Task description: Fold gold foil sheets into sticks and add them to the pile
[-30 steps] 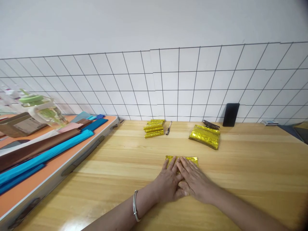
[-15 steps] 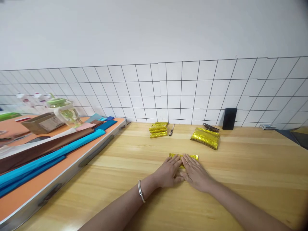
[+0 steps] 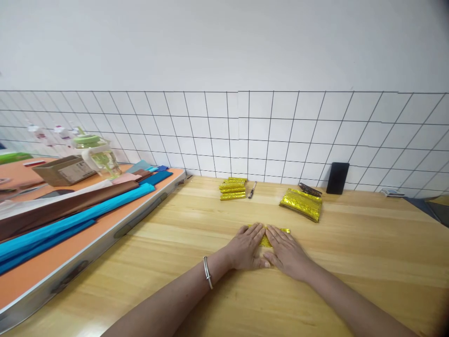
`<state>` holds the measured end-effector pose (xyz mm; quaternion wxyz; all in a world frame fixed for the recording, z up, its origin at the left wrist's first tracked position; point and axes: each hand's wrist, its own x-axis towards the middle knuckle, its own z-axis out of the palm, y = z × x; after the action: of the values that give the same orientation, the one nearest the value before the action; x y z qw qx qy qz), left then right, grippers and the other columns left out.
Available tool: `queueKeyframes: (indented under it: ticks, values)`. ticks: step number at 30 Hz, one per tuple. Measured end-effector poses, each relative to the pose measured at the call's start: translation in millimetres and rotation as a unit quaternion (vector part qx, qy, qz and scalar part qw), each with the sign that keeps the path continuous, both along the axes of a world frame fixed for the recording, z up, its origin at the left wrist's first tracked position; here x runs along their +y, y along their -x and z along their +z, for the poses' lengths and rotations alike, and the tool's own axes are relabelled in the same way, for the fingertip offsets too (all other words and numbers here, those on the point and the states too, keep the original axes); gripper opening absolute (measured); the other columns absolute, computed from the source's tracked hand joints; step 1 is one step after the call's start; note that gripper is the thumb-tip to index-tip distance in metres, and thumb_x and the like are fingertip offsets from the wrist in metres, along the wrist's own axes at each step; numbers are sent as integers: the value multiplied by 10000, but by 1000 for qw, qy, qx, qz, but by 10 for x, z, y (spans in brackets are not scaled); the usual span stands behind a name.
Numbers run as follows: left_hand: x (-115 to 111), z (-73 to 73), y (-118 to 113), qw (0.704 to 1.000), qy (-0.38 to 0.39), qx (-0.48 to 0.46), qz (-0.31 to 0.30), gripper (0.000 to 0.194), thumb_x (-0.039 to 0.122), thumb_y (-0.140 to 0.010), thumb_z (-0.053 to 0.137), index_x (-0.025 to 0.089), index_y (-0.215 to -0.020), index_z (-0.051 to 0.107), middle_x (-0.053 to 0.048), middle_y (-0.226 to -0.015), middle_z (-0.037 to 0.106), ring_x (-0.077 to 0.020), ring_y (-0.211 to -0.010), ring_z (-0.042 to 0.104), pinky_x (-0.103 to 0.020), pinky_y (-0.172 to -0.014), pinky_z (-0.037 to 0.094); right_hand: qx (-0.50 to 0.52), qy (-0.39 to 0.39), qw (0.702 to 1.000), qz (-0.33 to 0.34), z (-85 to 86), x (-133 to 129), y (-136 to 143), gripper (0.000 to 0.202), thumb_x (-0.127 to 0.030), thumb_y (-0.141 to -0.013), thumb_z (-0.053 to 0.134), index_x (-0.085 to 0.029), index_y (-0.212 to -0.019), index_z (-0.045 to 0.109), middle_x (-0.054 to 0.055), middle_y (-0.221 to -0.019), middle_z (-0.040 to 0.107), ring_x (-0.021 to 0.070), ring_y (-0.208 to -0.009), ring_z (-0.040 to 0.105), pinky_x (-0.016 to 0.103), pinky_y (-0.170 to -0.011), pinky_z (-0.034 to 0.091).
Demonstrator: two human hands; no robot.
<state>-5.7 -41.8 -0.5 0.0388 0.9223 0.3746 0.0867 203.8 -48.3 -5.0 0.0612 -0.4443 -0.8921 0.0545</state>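
A shiny gold foil sheet point(image 3: 265, 241) lies on the wooden table, mostly covered by my two hands. My left hand point(image 3: 247, 248) rests flat on its left part, fingers stretched forward. On the right part lies my right hand point(image 3: 286, 250), also flat, its fingers extended. The thumbs come close together below the foil. Beyond them, to the left, several narrow gold foil strips point(image 3: 233, 188) are laid in a row beside a pen point(image 3: 252, 190). A stack of gold foil sheets point(image 3: 301, 204) sits farther back on the right.
A black phone point(image 3: 337, 178) leans against the tiled wall, with a dark clip-like item point(image 3: 310, 189) behind the foil stack. At left, an orange-topped surface point(image 3: 115, 220) holds folded blue and brown paper point(image 3: 70, 208), a cardboard box point(image 3: 65, 171) and a green-lidded bottle point(image 3: 100, 157).
My left hand has shifted slightly over the foil, covering more of its left end. The fingers of both hands are a little farther apart. The camera view has tilted slightly.
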Motion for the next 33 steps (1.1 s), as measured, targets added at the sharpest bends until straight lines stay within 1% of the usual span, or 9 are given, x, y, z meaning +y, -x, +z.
queueKeyframes:
  ticks: [3,9,12,15,18,22,27,30,33]
  values:
    - [18,-14,14,1000,-6,5,3,973,788,-732,290,129,-1433,150,-177,-1479,190,-327,-1369,133,-485,-1086,137,-1,5,1000,0,-12,23,-9,703,-589,-890,227,-173,-1451,143,90,-1511,134,250,-1381,103,453,-1106,139]
    - [45,-50,22,1000,-16,12,7,1007,812,-706,288,124,-1431,161,-178,-1480,184,-331,-1367,136,-473,-1078,148,-20,9,1000,-22,-45,94,-122,732,-612,-878,223,-159,-1448,153,90,-1512,121,257,-1381,99,438,-1105,143]
    - [54,-70,22,1000,-22,21,6,1008,809,-710,282,117,-1431,156,-180,-1480,184,-334,-1367,133,-470,-1077,144,-35,5,999,-26,-19,104,-143,745,-619,-875,216,-144,-1446,165,99,-1508,136,257,-1378,113,431,-1108,144]
    - [51,-75,19,999,-28,24,6,998,803,-717,282,116,-1430,162,-182,-1479,187,-335,-1366,133,-469,-1077,142,-51,-3,998,-30,27,79,-77,762,-623,-870,234,-114,-1436,205,118,-1502,148,270,-1378,106,448,-1113,119]
    - [36,-60,6,999,-28,20,6,989,800,-719,283,122,-1429,165,-183,-1476,195,-333,-1365,140,-474,-1076,140,-46,-21,999,-10,46,22,31,727,-583,-888,249,-107,-1435,203,121,-1503,135,269,-1380,85,453,-1119,105]
    - [25,-36,7,1000,-20,13,11,1016,817,-693,303,129,-1428,164,-181,-1478,192,-327,-1369,129,-472,-1079,141,-22,-12,999,36,19,-56,64,674,-528,-921,202,-116,-1449,125,114,-1506,117,239,-1381,92,425,-1123,145]
    - [24,-11,147,1000,-9,28,5,997,796,-719,299,113,-1431,156,-187,-1484,161,-323,-1373,110,-462,-1083,139,-24,12,997,69,24,-83,-66,691,-552,-912,237,-163,-1454,58,98,-1511,38,243,-1383,29,447,-1122,129]
    - [-22,39,242,999,4,37,11,975,787,-735,285,115,-1431,165,-191,-1487,139,-332,-1373,101,-461,-1081,145,-29,20,997,73,56,-91,-100,650,-549,-915,244,-218,-1452,88,79,-1512,3,248,-1382,4,469,-1116,111]
    - [-122,123,241,999,-1,41,19,963,795,-730,264,138,-1429,181,-182,-1489,140,-334,-1374,90,-482,-1083,120,-26,21,997,73,74,-99,-91,612,-539,-919,252,-262,-1446,114,64,-1512,-21,254,-1382,-3,480,-1111,105]
